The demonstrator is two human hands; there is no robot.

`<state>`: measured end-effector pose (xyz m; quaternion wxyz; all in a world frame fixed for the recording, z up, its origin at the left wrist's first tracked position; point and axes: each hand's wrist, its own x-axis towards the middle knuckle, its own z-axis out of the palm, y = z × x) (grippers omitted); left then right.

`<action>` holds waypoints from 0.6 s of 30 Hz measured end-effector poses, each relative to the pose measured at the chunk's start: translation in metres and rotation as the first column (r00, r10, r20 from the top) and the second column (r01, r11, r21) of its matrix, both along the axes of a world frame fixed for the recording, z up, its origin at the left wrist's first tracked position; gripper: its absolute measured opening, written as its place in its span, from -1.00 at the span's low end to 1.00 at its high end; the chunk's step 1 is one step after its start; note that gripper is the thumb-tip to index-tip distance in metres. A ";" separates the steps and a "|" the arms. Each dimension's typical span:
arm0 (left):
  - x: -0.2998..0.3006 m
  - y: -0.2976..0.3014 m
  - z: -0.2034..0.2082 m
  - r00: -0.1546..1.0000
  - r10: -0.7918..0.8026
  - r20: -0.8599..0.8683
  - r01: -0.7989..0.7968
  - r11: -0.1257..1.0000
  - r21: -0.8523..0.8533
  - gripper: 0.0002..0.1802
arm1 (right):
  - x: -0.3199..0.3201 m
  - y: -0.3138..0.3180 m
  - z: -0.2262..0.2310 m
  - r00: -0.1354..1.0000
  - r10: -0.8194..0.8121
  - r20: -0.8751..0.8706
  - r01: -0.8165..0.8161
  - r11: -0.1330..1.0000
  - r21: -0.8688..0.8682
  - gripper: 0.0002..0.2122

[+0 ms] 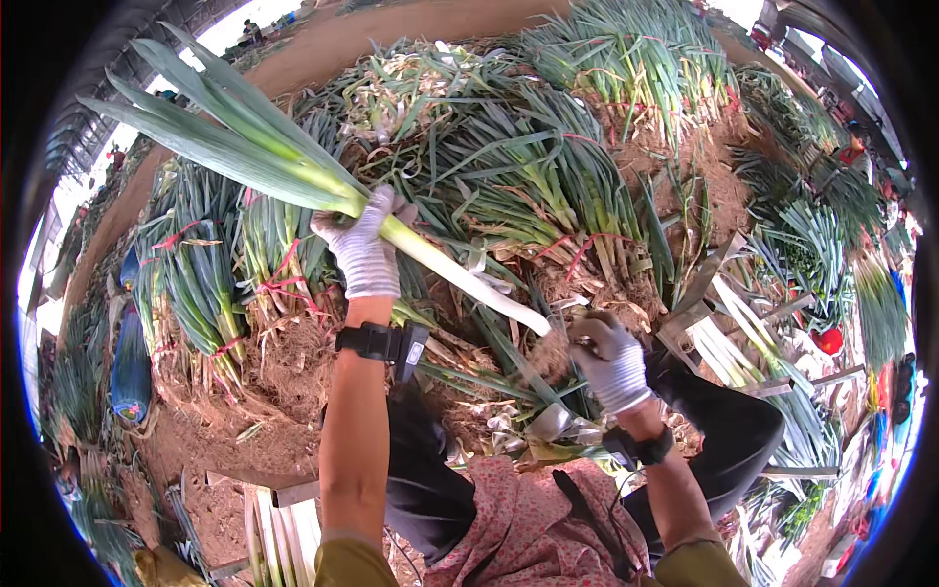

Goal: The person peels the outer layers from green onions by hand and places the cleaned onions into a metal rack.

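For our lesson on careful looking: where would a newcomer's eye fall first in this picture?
Probably on the long leek-like stalk, slanting from upper left to centre in the gloved left hand. Next might come the gloved right hand beside its blurred root end, then the red-tied green bundle beyond, at upper centre.

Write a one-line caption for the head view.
A gloved left hand grips a leek, the gloved right hand beside its root end, before tied leek bundles.
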<state>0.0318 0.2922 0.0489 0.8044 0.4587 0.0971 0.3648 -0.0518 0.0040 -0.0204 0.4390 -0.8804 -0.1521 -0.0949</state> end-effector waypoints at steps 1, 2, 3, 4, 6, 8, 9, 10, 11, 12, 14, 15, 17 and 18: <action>-0.004 -0.001 0.000 0.983 -0.171 0.062 0.178 0.976 -0.122 -0.52 | -0.003 0.015 0.014 0.998 0.009 -0.068 -0.005 0.997 0.071 -0.80; -0.006 -0.002 0.000 0.934 -0.328 0.142 0.353 0.907 -0.230 -0.53 | -0.005 0.025 0.013 1.000 0.003 -0.007 -0.003 0.997 0.078 -0.79; -0.003 -0.008 -0.010 0.936 -0.353 0.019 0.347 0.910 -0.227 -0.54 | -0.006 0.034 0.011 0.998 0.001 0.059 -0.006 0.996 0.086 -0.77; 0.002 -0.019 -0.014 0.937 -0.348 0.029 0.345 0.911 -0.227 -0.51 | -0.003 0.040 0.013 0.998 -0.004 0.068 -0.002 0.996 0.086 -0.77; 0.009 -0.036 -0.022 0.936 -0.350 0.035 0.349 0.909 -0.230 -0.49 | -0.003 0.047 0.014 0.994 -0.032 0.103 0.019 0.992 0.126 -0.73; 0.013 -0.045 -0.030 0.955 -0.293 0.051 0.297 0.927 -0.230 -0.40 | -0.005 0.052 0.013 0.988 -0.120 0.094 0.110 0.989 0.103 -0.72; 0.015 -0.048 -0.032 0.950 -0.310 0.044 0.311 0.920 -0.238 -0.40 | -0.005 0.049 0.012 0.973 -0.210 0.092 0.204 0.976 0.076 -0.71; 0.018 -0.047 -0.033 0.957 -0.289 0.019 0.286 0.933 -0.220 -0.36 | -0.004 0.045 0.006 0.956 -0.250 0.157 0.244 0.968 0.053 -0.74; 0.019 -0.046 -0.035 0.964 -0.267 -0.005 0.261 0.944 -0.201 -0.32 | -0.006 0.040 0.000 0.952 -0.266 0.150 0.262 0.964 0.045 -0.74; 0.018 -0.048 -0.031 0.970 -0.244 -0.006 0.240 0.957 -0.162 -0.31 | -0.007 0.034 -0.005 0.950 -0.280 0.138 0.280 0.960 0.021 -0.76; 0.019 -0.047 -0.032 0.967 -0.255 0.017 0.255 0.959 -0.124 -0.28 | -0.009 0.024 -0.011 0.947 -0.289 0.141 0.292 0.956 -0.002 -0.81; 0.017 -0.049 -0.029 0.966 -0.256 0.035 0.258 0.960 -0.107 -0.27 | -0.008 0.025 -0.012 0.951 -0.295 0.098 0.301 0.952 -0.058 -0.80; 0.015 -0.052 -0.026 0.973 -0.232 0.009 0.231 0.966 -0.117 -0.22 | -0.004 0.026 -0.021 0.948 -0.307 0.088 0.319 0.928 -0.191 -0.74; 0.016 -0.055 -0.027 0.974 -0.225 0.002 0.224 0.969 -0.102 -0.21 | -0.001 0.026 -0.024 0.951 -0.288 0.116 0.303 0.942 -0.144 -0.66</action>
